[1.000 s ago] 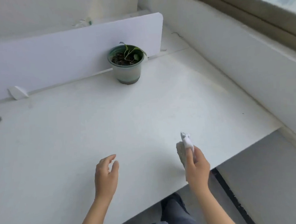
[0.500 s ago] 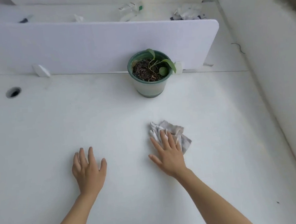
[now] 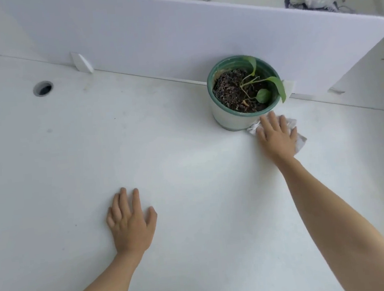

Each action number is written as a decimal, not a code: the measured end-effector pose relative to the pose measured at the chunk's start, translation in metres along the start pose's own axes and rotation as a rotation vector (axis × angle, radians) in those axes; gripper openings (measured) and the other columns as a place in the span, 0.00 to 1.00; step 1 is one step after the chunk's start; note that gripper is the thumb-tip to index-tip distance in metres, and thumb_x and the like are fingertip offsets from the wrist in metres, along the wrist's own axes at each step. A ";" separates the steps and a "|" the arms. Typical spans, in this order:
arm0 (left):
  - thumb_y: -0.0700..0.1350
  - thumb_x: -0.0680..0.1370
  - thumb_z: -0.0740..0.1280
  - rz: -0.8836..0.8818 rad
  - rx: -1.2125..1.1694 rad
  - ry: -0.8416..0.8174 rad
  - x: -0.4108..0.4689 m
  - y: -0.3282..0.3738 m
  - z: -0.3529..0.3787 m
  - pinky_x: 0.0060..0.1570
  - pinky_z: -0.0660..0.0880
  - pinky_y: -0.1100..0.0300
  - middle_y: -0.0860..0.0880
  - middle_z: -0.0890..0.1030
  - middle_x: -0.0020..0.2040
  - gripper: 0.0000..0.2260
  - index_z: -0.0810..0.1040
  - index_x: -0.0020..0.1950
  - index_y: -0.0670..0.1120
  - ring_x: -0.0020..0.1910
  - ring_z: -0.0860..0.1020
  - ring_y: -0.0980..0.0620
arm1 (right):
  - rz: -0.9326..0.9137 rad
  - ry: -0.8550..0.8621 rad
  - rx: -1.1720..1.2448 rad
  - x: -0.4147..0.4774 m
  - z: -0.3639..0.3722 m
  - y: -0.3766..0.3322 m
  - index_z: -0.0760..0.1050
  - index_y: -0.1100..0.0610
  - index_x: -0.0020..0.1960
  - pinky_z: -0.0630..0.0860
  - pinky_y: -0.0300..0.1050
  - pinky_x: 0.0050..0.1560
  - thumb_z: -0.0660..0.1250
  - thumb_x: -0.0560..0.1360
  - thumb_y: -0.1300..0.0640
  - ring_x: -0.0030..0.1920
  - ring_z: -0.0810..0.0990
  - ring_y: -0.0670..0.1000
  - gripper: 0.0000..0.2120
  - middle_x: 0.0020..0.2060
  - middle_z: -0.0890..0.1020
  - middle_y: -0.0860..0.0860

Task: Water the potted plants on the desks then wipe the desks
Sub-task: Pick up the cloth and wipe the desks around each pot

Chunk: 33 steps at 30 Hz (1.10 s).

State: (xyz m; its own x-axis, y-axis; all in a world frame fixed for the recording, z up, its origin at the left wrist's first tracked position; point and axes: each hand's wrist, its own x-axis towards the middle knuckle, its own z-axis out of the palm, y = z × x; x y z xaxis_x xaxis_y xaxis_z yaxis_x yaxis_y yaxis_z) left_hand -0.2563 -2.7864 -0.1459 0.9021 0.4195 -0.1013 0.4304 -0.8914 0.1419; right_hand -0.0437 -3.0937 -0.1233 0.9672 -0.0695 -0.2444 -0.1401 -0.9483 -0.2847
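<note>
- My right hand (image 3: 277, 137) lies flat on the cloth (image 3: 299, 140), fingers (image 3: 269, 123) spread wide and pressing it to the table (image 3: 188, 169); nothing is gripped, only pinned under the palm.
- The cloth sits at the far right of the table, its left corner touching the base of the plant pot (image 3: 235, 120). The fingertips are just beside the pot's near wall.
- My left hand (image 3: 130, 226) rests palm down on the near middle of the table, fingers loosely spread and holding nothing. I judge it serves as a brace.
- The pot stands upright against the white divider panel (image 3: 175, 34), dark soil and a few green leaves (image 3: 276, 85) showing.
- Handling, cloth: soft, light and crumpled; it will bunch if pushed by one edge. Best driven under a flat palm at its middle.
- Handling, pot: likely moderately heavy with soil, its wall smooth. If moved to wipe beneath, take it low around the wall with both hands, clear of the fragile leaves.
- Risk: a further sweep left could nudge the pot.
- Step judged in hand: wiping; whether the soil is watered I cannot tell.
</note>
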 end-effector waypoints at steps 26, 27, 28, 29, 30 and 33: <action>0.53 0.71 0.56 0.041 0.036 0.151 0.003 -0.004 0.009 0.59 0.60 0.47 0.36 0.76 0.63 0.23 0.68 0.63 0.44 0.64 0.64 0.42 | -0.424 -0.141 -0.093 0.031 0.065 -0.216 0.53 0.41 0.73 0.40 0.61 0.71 0.45 0.79 0.44 0.75 0.43 0.61 0.22 0.76 0.50 0.50; 0.53 0.71 0.56 0.042 0.038 0.146 0.004 -0.004 0.009 0.59 0.60 0.47 0.36 0.76 0.63 0.23 0.68 0.63 0.44 0.64 0.64 0.42 | -0.478 -0.162 -0.103 0.026 0.071 -0.224 0.52 0.41 0.73 0.39 0.61 0.71 0.45 0.79 0.43 0.75 0.42 0.59 0.22 0.77 0.49 0.49; 0.53 0.71 0.56 0.041 0.039 0.141 0.005 -0.004 0.009 0.60 0.60 0.47 0.36 0.76 0.64 0.24 0.68 0.64 0.44 0.65 0.64 0.42 | -0.569 -0.178 -0.119 0.019 0.077 -0.233 0.52 0.41 0.73 0.39 0.61 0.71 0.45 0.79 0.44 0.76 0.42 0.58 0.22 0.77 0.48 0.49; 0.53 0.71 0.56 0.039 0.039 0.136 0.004 -0.003 0.008 0.60 0.60 0.47 0.36 0.76 0.64 0.24 0.67 0.64 0.44 0.65 0.64 0.42 | -0.672 -0.199 -0.138 0.009 0.081 -0.242 0.51 0.41 0.74 0.39 0.61 0.71 0.46 0.79 0.44 0.76 0.42 0.57 0.22 0.77 0.48 0.49; 0.53 0.71 0.56 0.035 0.039 0.129 0.004 -0.003 0.008 0.60 0.60 0.47 0.37 0.75 0.64 0.24 0.67 0.64 0.44 0.65 0.64 0.42 | -0.764 -0.224 -0.158 -0.002 0.085 -0.251 0.52 0.42 0.74 0.39 0.61 0.71 0.46 0.80 0.44 0.76 0.42 0.57 0.22 0.77 0.48 0.49; 0.53 0.70 0.56 -0.011 0.032 0.109 0.003 -0.002 0.005 0.60 0.61 0.48 0.36 0.74 0.65 0.28 0.64 0.67 0.41 0.65 0.64 0.42 | -0.959 -0.293 -0.224 -0.034 0.095 -0.262 0.53 0.42 0.73 0.38 0.60 0.72 0.47 0.80 0.45 0.76 0.42 0.57 0.22 0.77 0.48 0.49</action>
State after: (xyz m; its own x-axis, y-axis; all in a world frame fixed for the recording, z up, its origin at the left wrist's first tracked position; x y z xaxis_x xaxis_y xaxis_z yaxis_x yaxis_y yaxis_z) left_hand -0.2545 -2.7839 -0.1514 0.8959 0.4443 0.0056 0.4411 -0.8908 0.1094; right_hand -0.0602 -2.8132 -0.1285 0.5576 0.7975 -0.2303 0.7361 -0.6033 -0.3069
